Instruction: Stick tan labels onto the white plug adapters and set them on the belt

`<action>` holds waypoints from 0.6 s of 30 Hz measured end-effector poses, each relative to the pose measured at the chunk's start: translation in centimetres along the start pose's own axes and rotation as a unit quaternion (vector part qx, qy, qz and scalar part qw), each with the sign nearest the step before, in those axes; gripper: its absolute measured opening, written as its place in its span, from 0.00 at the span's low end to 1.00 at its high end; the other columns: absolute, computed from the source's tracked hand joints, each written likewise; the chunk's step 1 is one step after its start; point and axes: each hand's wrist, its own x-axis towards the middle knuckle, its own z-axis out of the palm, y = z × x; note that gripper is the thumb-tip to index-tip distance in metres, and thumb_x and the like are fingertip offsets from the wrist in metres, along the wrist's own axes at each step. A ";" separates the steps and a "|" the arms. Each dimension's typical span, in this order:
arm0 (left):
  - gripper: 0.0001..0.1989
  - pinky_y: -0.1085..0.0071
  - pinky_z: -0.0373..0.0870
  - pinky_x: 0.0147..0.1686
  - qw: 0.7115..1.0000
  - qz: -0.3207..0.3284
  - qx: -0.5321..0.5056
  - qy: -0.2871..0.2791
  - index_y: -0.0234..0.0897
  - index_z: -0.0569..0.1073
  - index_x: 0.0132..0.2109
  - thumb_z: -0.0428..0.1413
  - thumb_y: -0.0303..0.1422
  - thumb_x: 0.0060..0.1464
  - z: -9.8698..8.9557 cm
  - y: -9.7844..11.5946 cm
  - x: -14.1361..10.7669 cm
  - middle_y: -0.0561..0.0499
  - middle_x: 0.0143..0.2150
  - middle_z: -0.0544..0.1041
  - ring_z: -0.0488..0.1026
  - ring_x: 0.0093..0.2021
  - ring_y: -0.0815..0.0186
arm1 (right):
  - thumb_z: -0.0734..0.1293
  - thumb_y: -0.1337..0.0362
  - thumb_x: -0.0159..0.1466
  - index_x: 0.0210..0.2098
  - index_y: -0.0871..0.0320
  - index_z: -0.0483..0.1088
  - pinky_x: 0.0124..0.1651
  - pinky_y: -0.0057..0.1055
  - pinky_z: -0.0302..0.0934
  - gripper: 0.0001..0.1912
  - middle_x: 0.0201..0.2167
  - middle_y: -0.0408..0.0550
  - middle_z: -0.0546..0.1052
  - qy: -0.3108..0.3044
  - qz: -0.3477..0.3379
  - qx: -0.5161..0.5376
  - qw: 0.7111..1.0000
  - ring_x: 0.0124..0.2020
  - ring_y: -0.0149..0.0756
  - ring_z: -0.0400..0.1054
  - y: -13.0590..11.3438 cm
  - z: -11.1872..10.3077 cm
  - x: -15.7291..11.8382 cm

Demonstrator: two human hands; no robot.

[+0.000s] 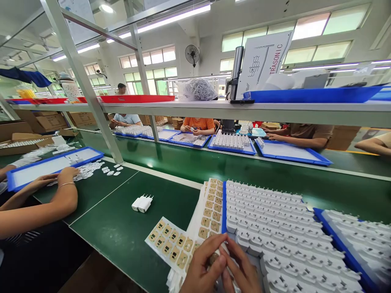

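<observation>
My left hand (205,266) and my right hand (240,266) meet at the bottom of the head view, fingers wrapped round a small white piece (224,248), mostly hidden by the fingertips. Just left of them lies a sheet of tan stickers (167,240) with dark markings. Behind it, more sticker sheets (210,209) are stacked against a blue tray's edge. That tray (224,207) carries rows of white plug housings (275,228), close to my right hand. Two white plugs (142,203) with metal pins sit on the green table (122,228).
A second blue tray (345,252) of white parts stands at right. At left, a co-worker's arms (51,203) reach by another blue tray (55,166) and loose white pieces (88,170). A shelf (183,108) on metal posts spans above; people sit across the green belt.
</observation>
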 end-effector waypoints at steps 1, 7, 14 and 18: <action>0.23 0.60 0.69 0.62 1.000 0.002 -0.005 -0.002 0.46 0.72 0.62 0.53 0.46 0.63 0.0 0.0 0.0 0.44 0.61 0.75 0.71 0.62 0.54 | 0.63 0.61 0.69 0.56 0.37 0.74 0.50 0.46 0.75 0.19 0.58 0.46 0.75 -0.001 -0.004 0.005 1.000 0.52 0.52 0.75 -0.1 0.1 0.0; 0.24 0.58 0.65 0.65 0.997 -0.072 -0.027 0.002 0.45 0.71 0.62 0.51 0.47 0.64 -0.4 0.5 -0.3 0.45 0.63 0.73 0.69 0.64 0.54 | 0.65 0.62 0.68 0.60 0.41 0.70 0.47 0.40 0.76 0.22 0.58 0.48 0.74 -0.028 -0.047 0.002 0.998 0.52 0.49 0.75 0.4 0.1 0.0; 0.23 0.54 0.52 0.71 0.993 -0.092 -0.051 -0.053 0.46 0.69 0.65 0.46 0.45 0.68 -1.1 2.4 0.1 0.48 0.67 0.68 0.61 0.69 0.56 | 0.64 0.64 0.69 0.57 0.47 0.71 0.57 0.37 0.70 0.17 0.55 0.49 0.76 -0.050 0.058 0.044 0.996 0.57 0.42 0.71 -0.5 -1.4 0.5; 0.21 0.56 0.55 0.70 0.995 -0.085 -0.025 -0.054 0.47 0.69 0.64 0.48 0.41 0.68 -0.9 2.2 0.0 0.48 0.67 0.68 0.62 0.68 0.57 | 0.64 0.65 0.69 0.53 0.46 0.72 0.58 0.33 0.68 0.15 0.54 0.47 0.75 -0.052 0.131 0.152 0.978 0.57 0.37 0.70 -0.9 -1.1 0.8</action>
